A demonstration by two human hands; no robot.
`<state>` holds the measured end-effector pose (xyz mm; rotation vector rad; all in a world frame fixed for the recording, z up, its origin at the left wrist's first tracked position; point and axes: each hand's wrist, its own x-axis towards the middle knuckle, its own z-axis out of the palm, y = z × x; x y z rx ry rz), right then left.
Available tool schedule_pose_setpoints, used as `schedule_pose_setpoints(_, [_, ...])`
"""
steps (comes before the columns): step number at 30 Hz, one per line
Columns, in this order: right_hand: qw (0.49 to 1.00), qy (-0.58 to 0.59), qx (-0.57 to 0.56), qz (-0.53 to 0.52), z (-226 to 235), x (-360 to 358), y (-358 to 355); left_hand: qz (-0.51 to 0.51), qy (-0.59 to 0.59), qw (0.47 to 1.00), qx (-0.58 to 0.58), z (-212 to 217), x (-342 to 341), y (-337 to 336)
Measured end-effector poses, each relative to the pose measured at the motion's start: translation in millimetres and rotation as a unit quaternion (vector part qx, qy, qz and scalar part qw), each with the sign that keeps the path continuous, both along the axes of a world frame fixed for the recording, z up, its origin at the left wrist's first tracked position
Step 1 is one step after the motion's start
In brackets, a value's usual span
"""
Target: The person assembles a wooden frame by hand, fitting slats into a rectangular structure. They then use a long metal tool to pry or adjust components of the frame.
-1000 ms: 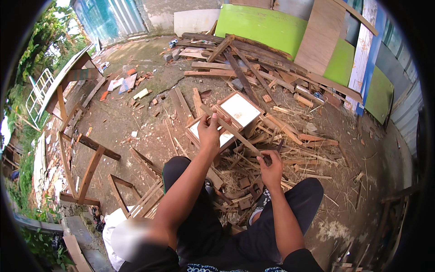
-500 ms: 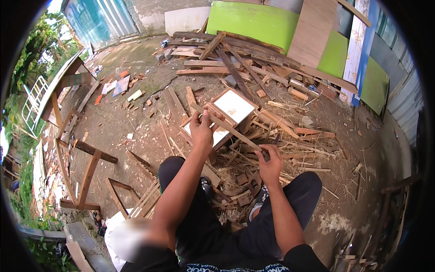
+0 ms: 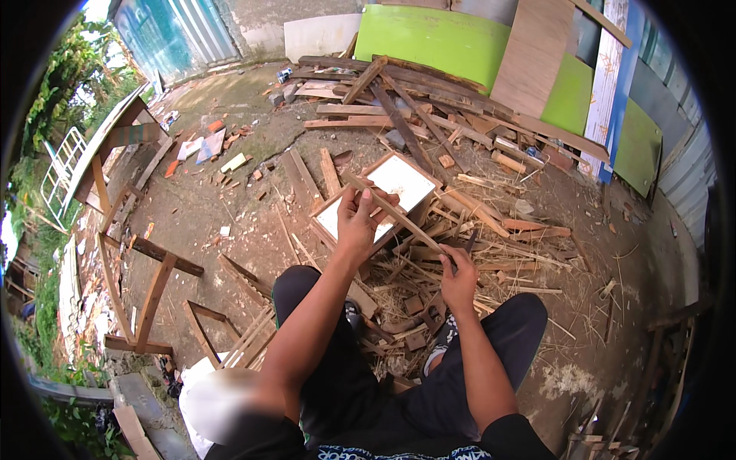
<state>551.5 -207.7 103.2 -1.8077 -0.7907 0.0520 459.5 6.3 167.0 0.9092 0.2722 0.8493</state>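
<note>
My left hand [image 3: 357, 222] pinches a thin wooden strip [image 3: 412, 228] near its upper end, with fingers wrapped round it. The strip slants down to the right, its lower end meeting my right hand [image 3: 459, 284]. Those fingers are closed round a dark, narrow knife-like tool [image 3: 470, 242] whose tip juts up past them; its handle is hidden in the fist. Behind the strip stands a wooden box frame with white panels [image 3: 404, 175], partly covered by my left hand. Wood shavings and thin offcuts [image 3: 399, 277] lie under both hands, between my bent knees.
Long boards are heaped [image 3: 429, 103] at the back, before green panels [image 3: 433, 38]. At the left are a wooden frame [image 3: 153, 295] and a tilted table-like piece [image 3: 107, 146]. A wooden block with a hole [image 3: 434, 313] lies near my right foot.
My left hand has slid slightly right and down with the strip. The right hand stays nearly in place at the strip's lower end. The whole view has shifted slightly.
</note>
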Motion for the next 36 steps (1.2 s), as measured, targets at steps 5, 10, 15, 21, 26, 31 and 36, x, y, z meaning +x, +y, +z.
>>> schedule_pose_setpoints(5, [1.000,0.008,-0.025,-0.012,-9.0,3.6,1.3,-0.046,-0.013,0.999,0.022,2.0,0.1,-5.1])
schedule_pose_setpoints(10, [0.999,-0.003,-0.037,-0.018,-10.2,1.4,-2.8,0.000,0.079,0.996,0.038,2.3,-3.8,-1.7])
schedule_pose_setpoints(15, [0.994,-0.068,-0.088,-0.018,-13.2,10.5,-0.5,0.311,0.319,0.889,0.105,-15.0,-7.3,20.6])
schedule_pose_setpoints(21, [0.975,-0.187,-0.112,0.031,-14.0,8.4,-8.5,0.145,0.233,0.785,0.556,3.8,-14.8,-22.2])
schedule_pose_setpoints(26, [0.964,-0.230,-0.122,0.059,-10.0,-0.3,-3.6,-0.153,0.395,0.666,0.614,-40.2,-7.6,-49.9])
schedule_pose_setpoints(31, [0.961,-0.223,-0.149,0.068,-9.7,5.3,-5.6,-0.173,0.412,0.616,0.649,-67.1,0.0,-44.7])
schedule_pose_setpoints(36, [0.953,-0.260,-0.145,0.063,-15.5,9.5,-8.7,-0.176,0.409,0.628,0.638,-64.6,1.8,-43.7])
